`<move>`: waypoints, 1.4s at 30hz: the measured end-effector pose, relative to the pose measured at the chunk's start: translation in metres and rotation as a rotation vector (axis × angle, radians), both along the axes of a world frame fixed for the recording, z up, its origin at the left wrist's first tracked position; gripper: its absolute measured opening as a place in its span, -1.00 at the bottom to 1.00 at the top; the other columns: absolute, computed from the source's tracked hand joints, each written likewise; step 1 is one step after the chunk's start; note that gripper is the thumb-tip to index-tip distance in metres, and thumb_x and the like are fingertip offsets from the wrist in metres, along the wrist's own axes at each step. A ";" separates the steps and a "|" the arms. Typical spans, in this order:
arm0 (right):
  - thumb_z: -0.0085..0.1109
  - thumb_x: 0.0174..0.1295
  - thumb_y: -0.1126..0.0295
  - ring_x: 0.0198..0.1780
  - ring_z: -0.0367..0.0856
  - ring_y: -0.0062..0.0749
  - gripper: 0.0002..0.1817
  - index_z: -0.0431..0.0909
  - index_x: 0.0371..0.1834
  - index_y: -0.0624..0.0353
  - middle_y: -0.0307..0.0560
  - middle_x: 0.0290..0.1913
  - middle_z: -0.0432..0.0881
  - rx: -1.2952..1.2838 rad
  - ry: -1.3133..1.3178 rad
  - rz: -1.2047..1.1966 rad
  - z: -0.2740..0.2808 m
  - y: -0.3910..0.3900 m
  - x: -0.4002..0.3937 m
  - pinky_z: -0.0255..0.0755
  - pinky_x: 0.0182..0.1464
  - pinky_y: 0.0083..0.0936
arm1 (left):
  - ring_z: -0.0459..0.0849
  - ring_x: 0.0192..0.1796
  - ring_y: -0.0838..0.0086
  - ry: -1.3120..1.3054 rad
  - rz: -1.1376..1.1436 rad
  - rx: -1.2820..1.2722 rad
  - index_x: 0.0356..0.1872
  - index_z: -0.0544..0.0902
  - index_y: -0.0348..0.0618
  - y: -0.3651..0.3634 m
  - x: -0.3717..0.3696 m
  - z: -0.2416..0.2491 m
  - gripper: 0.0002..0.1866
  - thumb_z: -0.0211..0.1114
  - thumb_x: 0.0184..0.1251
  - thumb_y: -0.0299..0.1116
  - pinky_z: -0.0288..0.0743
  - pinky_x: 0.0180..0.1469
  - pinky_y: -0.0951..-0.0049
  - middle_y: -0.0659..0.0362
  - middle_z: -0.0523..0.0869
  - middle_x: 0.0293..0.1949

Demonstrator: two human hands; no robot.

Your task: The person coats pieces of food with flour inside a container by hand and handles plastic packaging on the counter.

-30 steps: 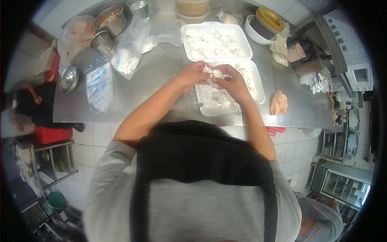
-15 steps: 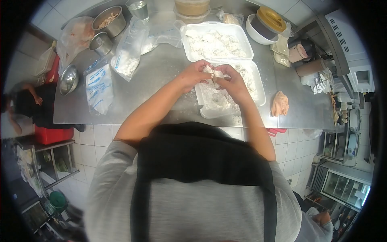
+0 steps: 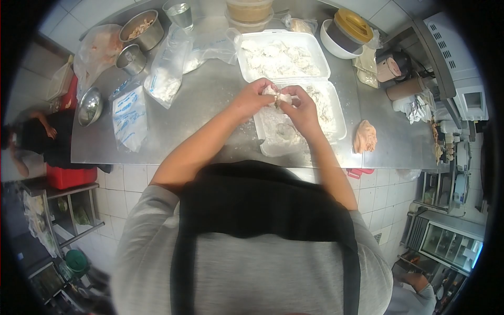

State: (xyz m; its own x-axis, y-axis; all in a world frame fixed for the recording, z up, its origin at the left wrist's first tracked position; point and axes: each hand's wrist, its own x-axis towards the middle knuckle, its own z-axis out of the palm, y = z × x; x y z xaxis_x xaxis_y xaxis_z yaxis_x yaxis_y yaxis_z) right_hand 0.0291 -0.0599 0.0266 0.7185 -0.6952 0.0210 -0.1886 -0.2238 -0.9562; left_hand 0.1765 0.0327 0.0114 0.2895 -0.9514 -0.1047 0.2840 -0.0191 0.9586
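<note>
Both hands pinch a small, white, flour-dusted piece [image 3: 284, 98] that looks like coated raw meat; the fingers partly cover it. My left hand [image 3: 251, 98] grips its left side, and my right hand [image 3: 303, 110] grips its right side. Beneath them lies an open white foam container [image 3: 337, 134], its lower half holding loose white flour [image 3: 281, 126] and coated pieces. More flour-covered pieces [image 3: 281, 56] fill the upper half. On the steel table to the right of the container rests a pinkish lump of raw meat [image 3: 365, 136].
Flour bags [image 3: 165, 86] and a flat printed plastic bag [image 3: 129, 118] lie at left, near metal pots [image 3: 142, 30] and a steel bowl [image 3: 90, 106]. Behind the container stand plastic tubs [image 3: 249, 13]. A white bowl [image 3: 336, 48] sits back right. Another person [image 3: 50, 131] is at far left.
My hands stay over the container with the floured piece between them; the fingers have shifted slightly around it. The view has tilted a little.
</note>
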 end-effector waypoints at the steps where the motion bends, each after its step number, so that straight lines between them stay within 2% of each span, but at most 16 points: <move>1: 0.32 -0.02 0.45 -0.31 0.56 -0.55 -0.68 0.56 -0.14 0.17 -0.11 -0.26 0.62 -0.021 -0.021 -0.009 0.002 0.003 0.001 0.43 -0.29 -0.59 | 0.52 -0.26 0.59 -0.006 0.002 -0.011 -0.17 0.52 -0.19 0.000 0.000 0.000 -0.77 0.22 0.10 -0.53 0.41 -0.20 0.58 0.23 0.59 -0.29; 5: 0.33 -0.03 0.45 -0.30 0.57 -0.52 -0.68 0.57 -0.14 0.17 -0.10 -0.24 0.62 -0.037 0.040 -0.028 0.000 0.001 0.001 0.44 -0.27 -0.60 | 0.51 -0.27 0.60 -0.011 0.018 -0.031 -0.19 0.51 -0.19 -0.003 0.000 -0.002 -0.77 0.22 0.09 -0.54 0.39 -0.21 0.58 0.24 0.57 -0.31; 8: 0.33 -0.02 0.44 -0.31 0.57 -0.47 -0.70 0.58 -0.16 0.18 -0.10 -0.19 0.60 0.218 -0.032 0.026 0.001 -0.002 0.000 0.46 -0.26 -0.56 | 0.50 -0.26 0.62 0.009 0.011 -0.057 -0.18 0.51 -0.15 -0.004 0.001 -0.005 -0.77 0.21 0.11 -0.57 0.38 -0.20 0.60 0.27 0.56 -0.28; 12: 0.30 -0.03 0.46 -0.32 0.58 -0.33 -0.71 0.57 -0.18 0.19 -0.06 -0.20 0.59 -0.224 0.014 0.019 0.005 0.000 0.001 0.46 -0.28 -0.48 | 0.50 -0.29 0.65 -0.107 -0.048 -0.051 -0.20 0.52 -0.14 -0.004 0.007 -0.002 -0.77 0.23 0.08 -0.54 0.38 -0.25 0.61 0.30 0.56 -0.32; 14: 0.30 -0.05 0.47 -0.33 0.57 -0.24 -0.71 0.57 -0.19 0.19 -0.02 -0.21 0.57 -0.391 0.053 0.028 0.013 0.002 0.001 0.46 -0.29 -0.44 | 0.48 -0.32 0.67 -0.395 -0.055 -0.006 -0.22 0.52 -0.14 -0.003 0.012 0.006 -0.76 0.26 0.04 -0.51 0.37 -0.29 0.60 0.30 0.57 -0.35; 15: 0.30 -0.06 0.47 -0.32 0.57 -0.22 -0.70 0.57 -0.19 0.20 0.00 -0.22 0.57 -0.412 0.064 0.033 0.017 0.004 0.001 0.46 -0.29 -0.43 | 0.47 -0.34 0.68 -0.539 -0.060 0.016 -0.23 0.52 -0.14 -0.003 0.013 0.010 -0.76 0.28 0.02 -0.49 0.37 -0.30 0.60 0.31 0.57 -0.37; 18: 0.30 -0.08 0.48 -0.31 0.57 -0.16 -0.70 0.56 -0.20 0.20 0.04 -0.23 0.56 -0.480 0.111 0.059 0.026 0.005 0.001 0.46 -0.29 -0.41 | 0.44 -0.37 0.67 -0.545 -0.038 -0.006 -0.26 0.52 -0.15 -0.006 0.014 0.011 -0.76 0.30 0.00 -0.43 0.35 -0.33 0.58 0.32 0.57 -0.41; 20: 0.30 -0.07 0.48 -0.31 0.57 -0.14 -0.69 0.56 -0.19 0.21 0.06 -0.20 0.57 -0.528 0.159 0.089 0.028 0.004 0.001 0.46 -0.27 -0.41 | 0.43 -0.38 0.65 -0.724 -0.081 0.039 -0.26 0.53 -0.15 -0.004 0.016 0.022 -0.77 0.29 0.01 -0.41 0.33 -0.34 0.56 0.31 0.57 -0.39; 23: 0.27 -0.04 0.50 -0.33 0.57 -0.31 -0.71 0.55 -0.18 0.22 0.01 -0.21 0.59 -0.507 0.101 0.077 0.014 -0.002 0.002 0.44 -0.28 -0.48 | 0.43 -0.38 0.61 -0.829 -0.087 0.059 -0.26 0.53 -0.16 -0.006 0.016 0.026 -0.78 0.27 0.04 -0.40 0.32 -0.35 0.55 0.30 0.57 -0.39; 24: 0.26 -0.03 0.49 -0.35 0.56 -0.38 -0.71 0.55 -0.17 0.22 -0.02 -0.24 0.59 -0.268 0.081 0.094 0.009 -0.007 0.002 0.43 -0.29 -0.51 | 0.43 -0.38 0.60 -0.838 -0.078 0.056 -0.26 0.53 -0.16 -0.008 0.017 0.024 -0.79 0.27 0.04 -0.40 0.32 -0.35 0.55 0.30 0.56 -0.40; 26: 0.24 -0.01 0.49 -0.37 0.54 -0.52 -0.70 0.54 -0.15 0.22 -0.08 -0.29 0.60 0.210 0.039 0.124 0.001 -0.017 0.000 0.42 -0.30 -0.56 | 0.43 -0.38 0.61 -0.576 -0.119 0.061 -0.26 0.53 -0.16 -0.012 0.022 0.013 -0.79 0.27 0.04 -0.41 0.31 -0.34 0.56 0.31 0.55 -0.41; 29: 0.23 0.00 0.43 -0.40 0.50 -0.64 -0.72 0.57 -0.15 0.17 -0.16 -0.38 0.59 0.518 -0.106 0.138 0.000 -0.021 -0.002 0.40 -0.33 -0.60 | 0.43 -0.38 0.62 -0.296 -0.166 0.106 -0.25 0.54 -0.15 -0.015 0.026 -0.004 -0.79 0.26 0.04 -0.43 0.30 -0.34 0.58 0.31 0.53 -0.43; 30: 0.24 0.00 0.42 -0.40 0.50 -0.62 -0.72 0.58 -0.16 0.15 -0.14 -0.39 0.59 0.344 -0.013 0.111 -0.001 -0.021 -0.002 0.40 -0.32 -0.59 | 0.42 -0.38 0.63 -0.222 -0.179 0.128 -0.25 0.54 -0.15 -0.016 0.026 -0.004 -0.79 0.26 0.04 -0.43 0.30 -0.35 0.58 0.32 0.52 -0.44; 32: 0.24 -0.01 0.38 -0.40 0.52 -0.57 -0.72 0.60 -0.18 0.13 -0.12 -0.42 0.60 0.000 0.171 0.054 -0.005 -0.022 -0.002 0.42 -0.31 -0.58 | 0.42 -0.38 0.65 -0.341 -0.160 0.131 -0.25 0.54 -0.13 -0.016 0.025 -0.006 -0.79 0.26 0.04 -0.43 0.29 -0.35 0.59 0.32 0.53 -0.44; 36: 0.22 -0.04 0.38 -0.32 0.59 -0.31 -0.73 0.62 -0.21 0.12 0.02 -0.37 0.62 -0.165 0.253 -0.005 0.006 -0.021 -0.006 0.45 -0.21 -0.47 | 0.41 -0.40 0.64 -0.639 -0.174 0.183 -0.24 0.54 -0.09 -0.011 0.022 0.013 -0.77 0.27 0.02 -0.43 0.29 -0.36 0.58 0.26 0.52 -0.46; 42: 0.23 -0.06 0.37 -0.19 0.60 -0.02 -0.70 0.60 -0.20 0.15 0.14 -0.23 0.62 -0.492 0.374 0.001 0.019 -0.034 -0.015 0.46 -0.11 -0.30 | 0.60 -0.24 0.21 -1.174 -0.140 0.070 -0.19 0.56 -0.12 -0.016 0.024 0.012 -0.72 0.29 -0.01 -0.41 0.44 -0.20 0.31 -0.01 0.60 -0.33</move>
